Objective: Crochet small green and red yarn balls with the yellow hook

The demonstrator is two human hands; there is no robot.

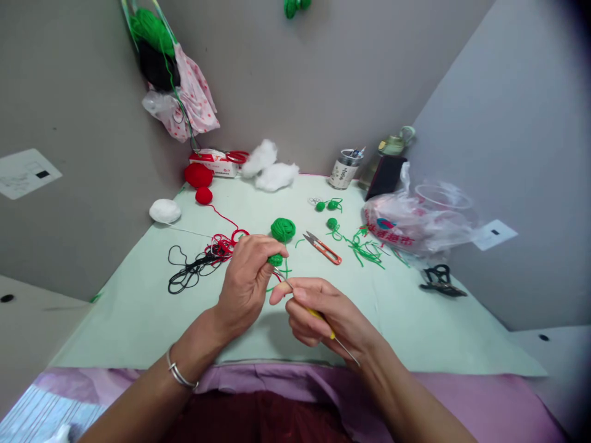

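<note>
My left hand (247, 280), with a silver bangle on its wrist, pinches a small green crocheted piece (276, 260) near the middle of the table. My right hand (318, 311) is closed around a crochet hook (322, 317) with a yellow grip. The hook's metal tip reaches up to the green piece, and its other thin end sticks out below the palm. A short red strand shows beneath the green piece. Just behind my left hand lies a green yarn ball (283, 229). Orange-handled thread snips (323, 247) rest to the right of that ball.
Tangled black yarn (191, 271) and red yarn (226, 243) lie left. Behind are red balls (198, 175), white stuffing (277, 176) and a pen tin (345, 169). Green scraps (364, 249), a plastic bag (410, 221) and black scissors (442, 282) lie right. Grey partitions enclose the table.
</note>
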